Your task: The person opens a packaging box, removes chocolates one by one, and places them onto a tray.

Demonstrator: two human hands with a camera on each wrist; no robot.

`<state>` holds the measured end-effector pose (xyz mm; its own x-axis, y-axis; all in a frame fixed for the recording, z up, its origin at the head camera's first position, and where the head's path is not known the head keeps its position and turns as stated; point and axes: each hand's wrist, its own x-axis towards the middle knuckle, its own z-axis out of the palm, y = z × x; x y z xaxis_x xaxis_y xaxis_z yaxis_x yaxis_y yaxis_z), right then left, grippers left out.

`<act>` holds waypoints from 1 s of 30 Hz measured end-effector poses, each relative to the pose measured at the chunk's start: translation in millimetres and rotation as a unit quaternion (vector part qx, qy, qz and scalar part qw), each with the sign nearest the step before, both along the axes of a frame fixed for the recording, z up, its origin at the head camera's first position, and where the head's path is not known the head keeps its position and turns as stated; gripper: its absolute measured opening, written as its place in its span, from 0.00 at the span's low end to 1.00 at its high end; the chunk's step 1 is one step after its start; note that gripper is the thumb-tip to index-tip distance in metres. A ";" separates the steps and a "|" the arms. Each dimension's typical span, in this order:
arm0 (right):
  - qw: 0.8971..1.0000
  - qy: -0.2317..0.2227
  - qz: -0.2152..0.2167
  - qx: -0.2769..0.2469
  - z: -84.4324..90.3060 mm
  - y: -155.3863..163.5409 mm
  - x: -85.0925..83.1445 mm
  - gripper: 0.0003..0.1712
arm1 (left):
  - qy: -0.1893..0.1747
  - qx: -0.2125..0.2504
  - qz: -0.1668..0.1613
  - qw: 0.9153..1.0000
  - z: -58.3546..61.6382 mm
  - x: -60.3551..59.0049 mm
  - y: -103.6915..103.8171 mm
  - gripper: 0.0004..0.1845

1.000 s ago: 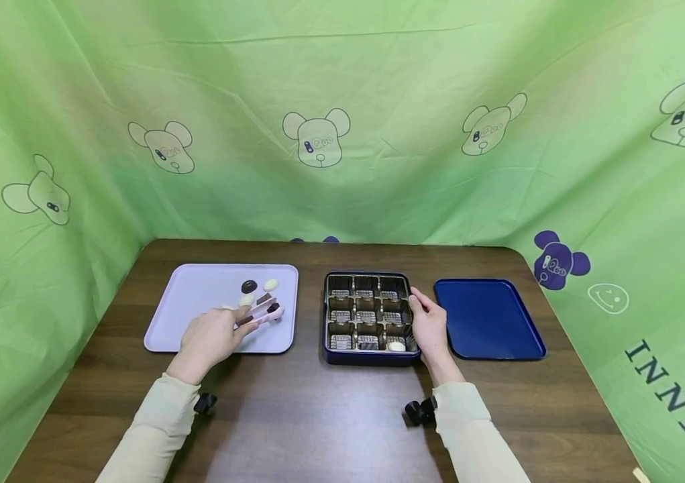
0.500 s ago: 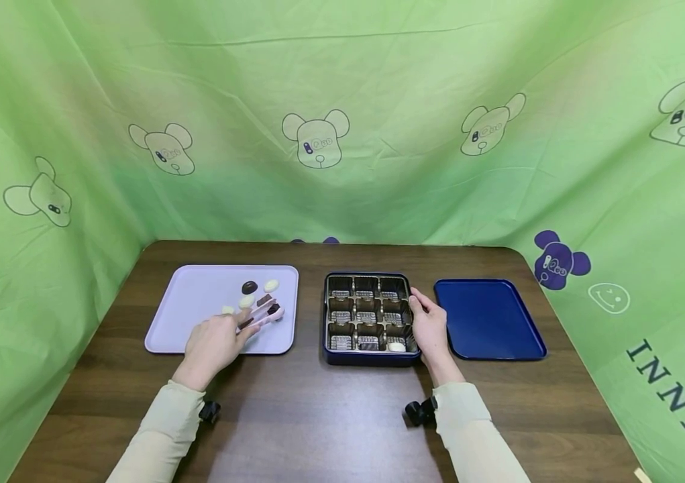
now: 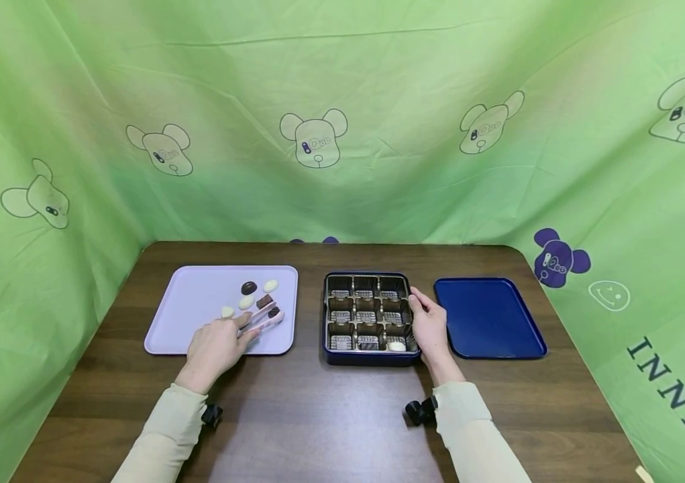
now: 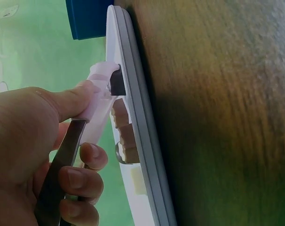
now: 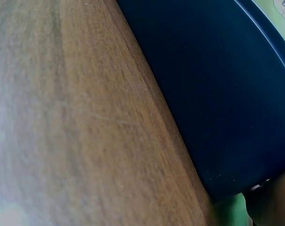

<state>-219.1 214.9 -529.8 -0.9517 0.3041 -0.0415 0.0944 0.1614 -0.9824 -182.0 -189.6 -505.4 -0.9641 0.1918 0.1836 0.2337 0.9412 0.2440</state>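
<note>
In the head view, my left hand (image 3: 215, 349) holds tongs (image 4: 101, 77) with metal handles and pale pink tips, over a lilac tray (image 3: 197, 288). The tips stand on either side of a small dark chocolate (image 3: 274, 312); whether they squeeze it I cannot tell. Near them lie a ridged brown chocolate (image 3: 265, 301), a dark oval chocolate (image 3: 248, 288) and several white ones. At the centre is a dark blue box (image 3: 372, 359) with a divided insert; a striped dark chocolate (image 3: 369, 345) and a white chocolate (image 3: 396, 347) sit in its front row. My right hand (image 3: 430, 327) grips the box's right side.
A flat blue lid (image 3: 490, 318) lies on the wooden table (image 3: 330, 422), right of the box and close to my right hand. A green printed cloth (image 3: 378, 201) hangs behind the table and along both sides.
My left hand has shifted slightly right with the tongs, and the small dark chocolate between the tips now appears a little lower. My right hand and the box stay put.
</note>
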 end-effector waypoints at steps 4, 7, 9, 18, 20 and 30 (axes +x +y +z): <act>1.000 -0.001 0.000 0.001 0.3 0.1 -0.1 0.24 | -0.001 0.001 0.002 1.000 -0.8 0.2 0.6 0.24; 1.000 0.001 0.001 -0.002 0.4 0.1 -0.7 0.25 | -0.006 0.003 0.007 1.000 -1.9 -0.1 0.9 0.25; 1.000 0.001 0.001 -0.002 0.4 0.1 -1.2 0.25 | -0.011 0.007 0.012 1.000 -2.1 0.1 1.3 0.25; 1.000 -0.002 0.000 -0.010 -1.7 0.8 -2.7 0.24 | -0.027 0.022 0.022 0.999 1.7 2.1 0.0 0.28; 1.000 0.000 0.000 -0.010 -2.0 1.0 -2.8 0.24 | -0.024 0.026 0.022 0.999 4.0 2.0 -1.0 0.28; 1.000 0.000 0.001 -0.005 -2.1 1.1 -3.1 0.24 | 0.007 0.039 0.027 0.999 12.2 0.5 -2.9 0.26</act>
